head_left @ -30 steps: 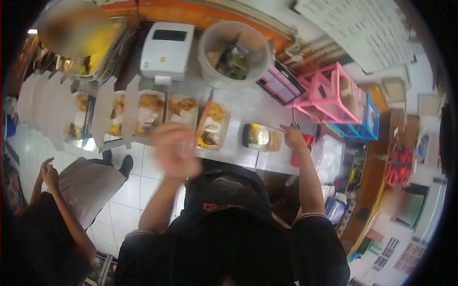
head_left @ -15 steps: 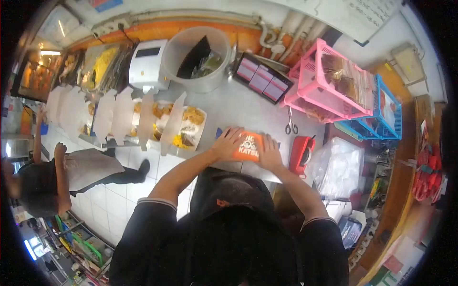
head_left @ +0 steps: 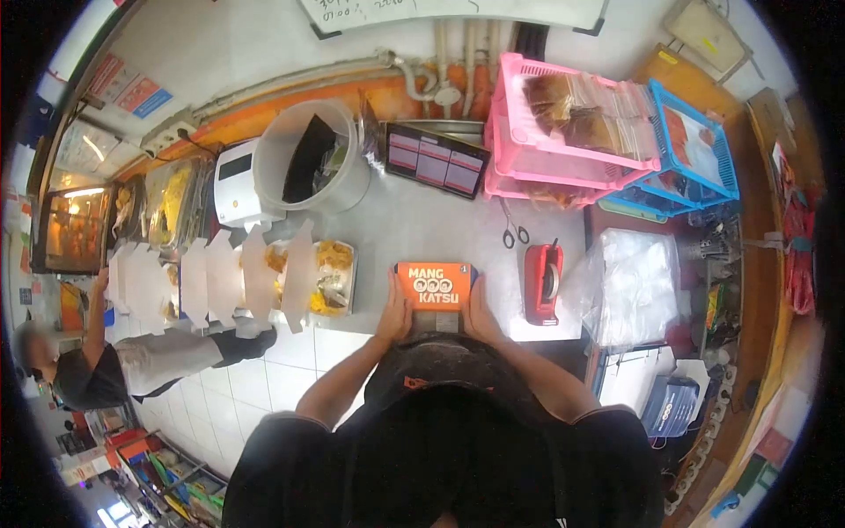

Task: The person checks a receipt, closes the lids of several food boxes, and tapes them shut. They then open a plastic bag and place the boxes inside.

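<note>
An orange meal box [head_left: 435, 285] with its lid closed, printed "MANG KATSU", lies on the grey counter [head_left: 422, 216] right in front of me. My left hand [head_left: 393, 312] presses its left side and my right hand [head_left: 481, 312] presses its right side. To the left stands a row of open meal boxes [head_left: 264, 277] with food inside and their white lids standing up.
A red tape dispenser [head_left: 543, 282], scissors [head_left: 510, 231], a tablet [head_left: 437, 160], a white label printer [head_left: 238, 183] and a round tub [head_left: 308, 163] share the counter. Pink [head_left: 563, 132] and blue [head_left: 695, 150] baskets stand at the back right. Another person [head_left: 106, 370] stands at the left.
The view has shifted, so the counter sits lower and more centred. My hands slid from the top of the orange box to its two sides; the lid lies flat.
</note>
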